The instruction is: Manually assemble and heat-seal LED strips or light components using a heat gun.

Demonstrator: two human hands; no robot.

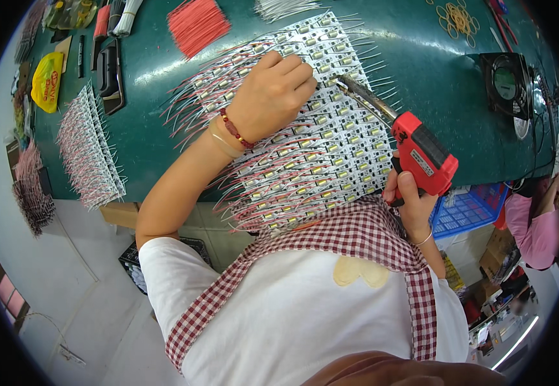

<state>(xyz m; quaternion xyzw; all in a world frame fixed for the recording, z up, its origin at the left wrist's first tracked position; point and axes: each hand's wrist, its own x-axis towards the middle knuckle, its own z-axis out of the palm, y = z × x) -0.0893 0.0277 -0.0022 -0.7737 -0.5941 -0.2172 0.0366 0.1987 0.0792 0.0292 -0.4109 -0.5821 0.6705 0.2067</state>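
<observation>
A white panel of small LED circuit boards (350,132) lies across the green table, its near edge reaching my checked apron. Rows of red and white wires (279,164) stick out over its left part. My left hand (271,96) is closed in a pinch above the panel's upper middle; what its fingertips hold is hidden. My right hand (414,202) grips the handle of a red and black soldering gun (424,154). The gun's metal tip points up and left, at the boards just right of my left fingers.
Red wires (197,27) and white wires (286,8) lie at the back. Wired boards (90,145) and a yellow bag (46,82) are on the left. Rubber bands (457,20) and a black fan (505,83) sit right; below are a blue crate (469,212) and a person's pink sleeve (529,228).
</observation>
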